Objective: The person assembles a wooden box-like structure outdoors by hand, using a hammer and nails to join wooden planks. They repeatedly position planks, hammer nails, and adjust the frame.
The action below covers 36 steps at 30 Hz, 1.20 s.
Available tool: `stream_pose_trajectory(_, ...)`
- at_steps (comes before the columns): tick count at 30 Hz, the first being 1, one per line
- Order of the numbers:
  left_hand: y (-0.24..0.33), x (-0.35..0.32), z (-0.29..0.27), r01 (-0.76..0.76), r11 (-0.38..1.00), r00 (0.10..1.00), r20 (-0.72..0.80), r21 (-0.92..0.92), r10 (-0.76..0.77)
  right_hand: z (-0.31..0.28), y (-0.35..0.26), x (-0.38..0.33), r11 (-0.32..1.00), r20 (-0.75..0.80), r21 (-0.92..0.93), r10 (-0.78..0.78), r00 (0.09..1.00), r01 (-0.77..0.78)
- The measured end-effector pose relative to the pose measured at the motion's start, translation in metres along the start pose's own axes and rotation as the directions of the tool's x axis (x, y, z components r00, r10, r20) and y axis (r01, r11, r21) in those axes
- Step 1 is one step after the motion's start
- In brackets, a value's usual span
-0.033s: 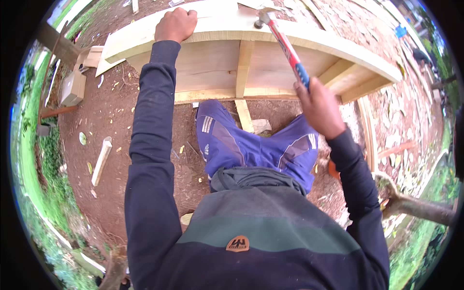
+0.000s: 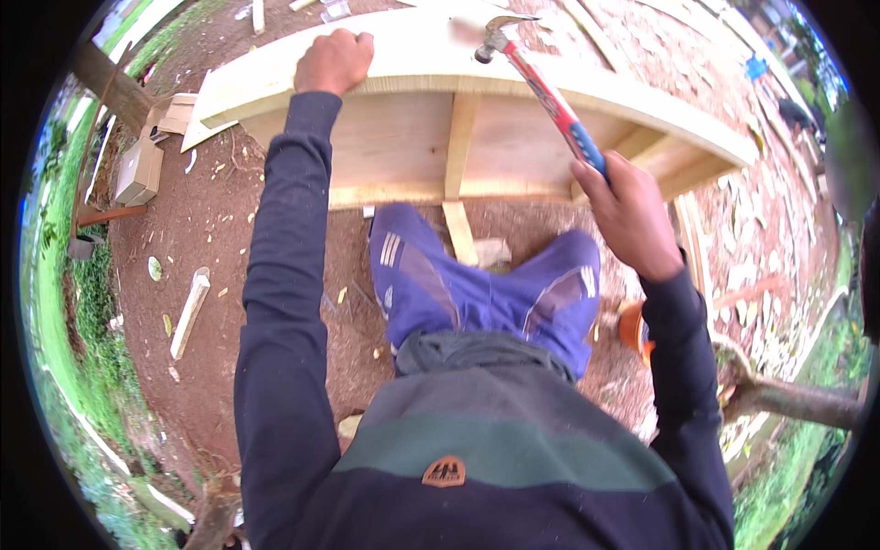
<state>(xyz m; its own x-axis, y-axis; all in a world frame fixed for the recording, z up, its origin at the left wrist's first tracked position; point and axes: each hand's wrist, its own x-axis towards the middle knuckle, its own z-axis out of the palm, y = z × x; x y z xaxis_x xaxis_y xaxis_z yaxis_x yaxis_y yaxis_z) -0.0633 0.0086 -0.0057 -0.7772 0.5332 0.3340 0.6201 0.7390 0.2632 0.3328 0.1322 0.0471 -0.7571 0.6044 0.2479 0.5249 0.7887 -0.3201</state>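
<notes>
A pale wooden frame (image 2: 403, 82) with a broad top and inner crosspieces stands in front of my knees. My left hand (image 2: 335, 61) rests on its top at the left, closed in a fist; whatever its fingers hold, if anything, is hidden. In my right hand (image 2: 632, 215) is a claw hammer (image 2: 548, 96) with a red and blue handle, gripped near the handle's end. The hammer's metal head appears over the top of the frame near its middle, beside a small blurred patch. No nail can be made out.
Brown dirt ground with wood scraps lies around me, including a short wood strip (image 2: 190, 313) at left. Cardboard boxes (image 2: 140, 171) sit by a post at the far left. An orange container (image 2: 632, 327) stands near my right forearm, with a branch (image 2: 788, 401) beyond.
My right hand and the hammer handle have shifted slightly right and toward me. The orange container shows more fully beside my right arm. My left hand stays in about the same place.
</notes>
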Motion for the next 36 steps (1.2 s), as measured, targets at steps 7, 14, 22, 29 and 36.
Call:
stream_pose_trajectory(7, 0.002, 0.007, -0.005, -0.01, 0.999, 1.0, 0.021, -0.049, 0.011, -0.109, -0.033, 0.035, 0.498, -0.175, 0.867, 0.321, 0.931, -0.009)
stream_pose_trajectory(14, -0.005, -0.007, 0.006, -0.008, 1.0, 0.999, -0.036, -0.005, 0.008, -0.001, -0.035, -0.011, 0.993, 0.174, 0.091, 0.055, 0.983, -0.072)
stream_pose_trajectory(22, -0.005, 0.004, -0.005, -0.001, 1.0, 1.0, 0.007, -0.026, 0.001, -0.157, 0.059, 0.052, 0.636, -0.605, -0.547, 0.149, 0.782, -0.544)
stream_pose_trajectory(29, -0.019, 0.009, -0.006, 0.031, 0.999, 0.998, -0.046, -0.025, -0.032, -0.021, -0.01, 0.031, 0.971, -0.219, -0.094, -0.234, 0.947, 0.218)
stream_pose_trajectory(36, -0.017, 0.0, 0.005, 0.019, 0.998, 0.998, -0.057, -0.065, -0.023, -0.047, 0.0, 0.044, 0.958, -0.64, 0.059, -0.179, 0.747, 0.28)
